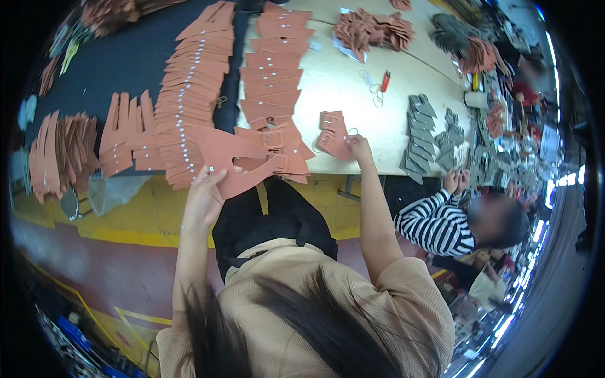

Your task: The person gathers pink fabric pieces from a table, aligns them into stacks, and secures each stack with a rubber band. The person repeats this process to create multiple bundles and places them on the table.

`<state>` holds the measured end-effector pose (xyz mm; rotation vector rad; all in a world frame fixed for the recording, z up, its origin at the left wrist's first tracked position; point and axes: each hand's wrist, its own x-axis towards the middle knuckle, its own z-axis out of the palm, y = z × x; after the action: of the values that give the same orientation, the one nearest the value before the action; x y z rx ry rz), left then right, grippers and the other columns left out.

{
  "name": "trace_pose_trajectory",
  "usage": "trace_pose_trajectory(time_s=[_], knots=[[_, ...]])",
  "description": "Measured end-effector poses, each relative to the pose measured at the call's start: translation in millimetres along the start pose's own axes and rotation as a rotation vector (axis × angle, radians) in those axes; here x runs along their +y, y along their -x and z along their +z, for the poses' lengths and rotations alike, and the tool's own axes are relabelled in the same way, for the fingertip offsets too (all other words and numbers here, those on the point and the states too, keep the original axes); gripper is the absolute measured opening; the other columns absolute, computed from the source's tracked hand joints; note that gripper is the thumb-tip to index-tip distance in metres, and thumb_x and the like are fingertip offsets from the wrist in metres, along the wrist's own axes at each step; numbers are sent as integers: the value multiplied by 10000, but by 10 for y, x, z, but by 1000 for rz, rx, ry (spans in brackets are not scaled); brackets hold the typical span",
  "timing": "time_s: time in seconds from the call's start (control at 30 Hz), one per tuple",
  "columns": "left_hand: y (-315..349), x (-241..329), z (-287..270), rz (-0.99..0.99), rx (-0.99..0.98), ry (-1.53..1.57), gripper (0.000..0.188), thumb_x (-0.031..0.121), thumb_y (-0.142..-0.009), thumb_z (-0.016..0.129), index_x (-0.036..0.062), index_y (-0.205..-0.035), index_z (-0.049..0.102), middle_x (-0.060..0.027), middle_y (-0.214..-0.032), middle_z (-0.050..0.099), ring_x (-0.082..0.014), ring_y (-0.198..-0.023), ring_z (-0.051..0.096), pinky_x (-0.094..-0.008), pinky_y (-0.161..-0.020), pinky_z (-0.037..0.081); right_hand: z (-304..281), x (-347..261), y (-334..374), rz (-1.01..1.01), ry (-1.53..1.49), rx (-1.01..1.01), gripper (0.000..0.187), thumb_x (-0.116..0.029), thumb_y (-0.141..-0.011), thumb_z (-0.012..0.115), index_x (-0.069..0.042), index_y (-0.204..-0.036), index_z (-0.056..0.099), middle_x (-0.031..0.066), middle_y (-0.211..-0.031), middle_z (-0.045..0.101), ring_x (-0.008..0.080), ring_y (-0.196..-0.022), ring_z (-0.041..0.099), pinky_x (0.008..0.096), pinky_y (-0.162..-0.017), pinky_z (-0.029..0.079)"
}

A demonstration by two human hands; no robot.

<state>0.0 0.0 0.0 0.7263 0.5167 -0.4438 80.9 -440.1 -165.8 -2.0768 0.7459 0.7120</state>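
My left hand (207,192) pinches a coral-coloured cut piece (217,154), which looks like a shoe upper with a forked shape and a white dot. One of its straps reaches right to the buckled pieces (274,140) at the front end of a long overlapping row. My right hand (360,150) has its fingers closed at the right edge of a small set of coral straps with buckles (333,133) on the pale table. A thin ring shows beside those fingers; whether they grip it or the straps is hidden.
Overlapping coral pieces (195,82) run along the dark table part, with coral bundles (63,151) at left. A red lighter (386,80) lies beyond my right hand, near small scissors (377,94). Grey pieces (418,135) lie right, by a person in striped sleeves (435,220).
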Motion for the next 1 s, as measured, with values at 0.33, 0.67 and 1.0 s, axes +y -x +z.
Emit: trace_pose_trajectory(time_s=[0.33, 0.67, 1.0], knots=[[-738, -462, 195, -32, -117, -106, 330, 5, -943, 500, 32, -1265, 433, -109, -1104, 605, -225, -1052, 614, -398, -951, 516, 65, 231, 168, -138, -345, -84, 278, -21, -916, 486, -17, -1165, 610, 45, -1064, 623, 120, -1006, 553, 266, -917, 414], [-1062, -871, -174, -21, 84, -212, 313, -86, -902, 460, -3, -1202, 491, -112, -1145, 594, -191, -1012, 616, -342, -959, 491, 290, 256, 215, -358, 57, 272, 235, -146, -862, 649, -15, -1055, 626, 103, -955, 615, 178, -834, 616, 309, -760, 505], [-945, -910, 40, 44, 105, -334, 319, -46, -914, 468, 10, -1228, 486, -106, -1108, 623, -211, -1054, 616, -368, -956, 497, 574, 100, 229, -285, 151, 432, 340, -225, -709, 808, -68, -938, 611, 104, -950, 658, 279, -878, 640, 410, -792, 491]])
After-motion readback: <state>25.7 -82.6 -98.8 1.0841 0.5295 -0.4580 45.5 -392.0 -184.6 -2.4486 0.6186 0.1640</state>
